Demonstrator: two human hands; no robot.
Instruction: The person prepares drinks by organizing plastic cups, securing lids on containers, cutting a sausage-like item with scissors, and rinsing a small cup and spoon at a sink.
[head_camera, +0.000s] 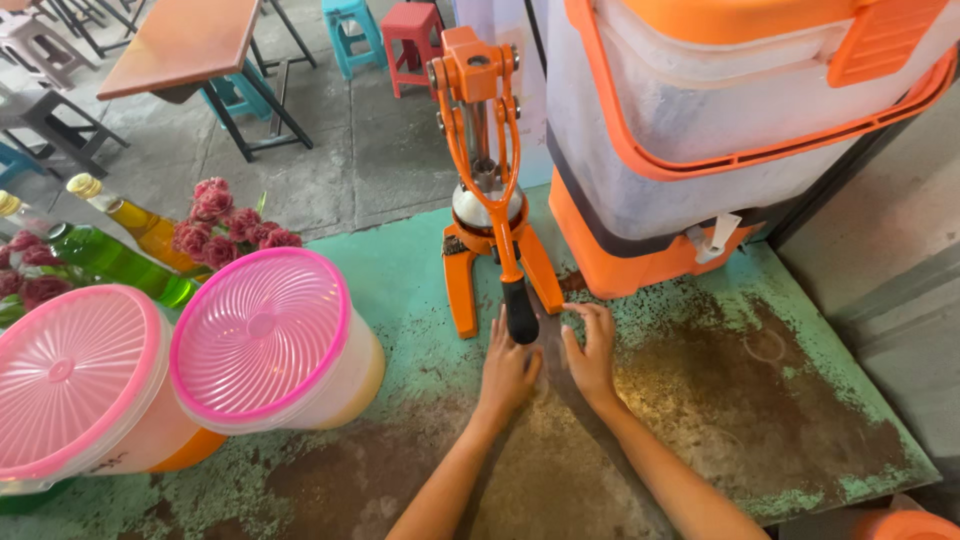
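Note:
An orange manual press juicer (487, 170) stands on the worn green counter (720, 390), its lever down and its black handle grip (519, 312) near the counter. My left hand (508, 372) is just below the black grip, fingers stretched up beside it and touching it. My right hand (591, 352) lies flat on the counter right of the grip, fingers spread, holding nothing. A metal bowl (487, 208) sits in the press frame.
A large orange and white drink cooler (720, 130) with a tap (712, 240) stands at the back right. Two tubs with pink lids (255, 335) (70, 375) sit on the left, with bottles (120, 265) and pink flowers (225, 225) behind. Tables and stools stand beyond.

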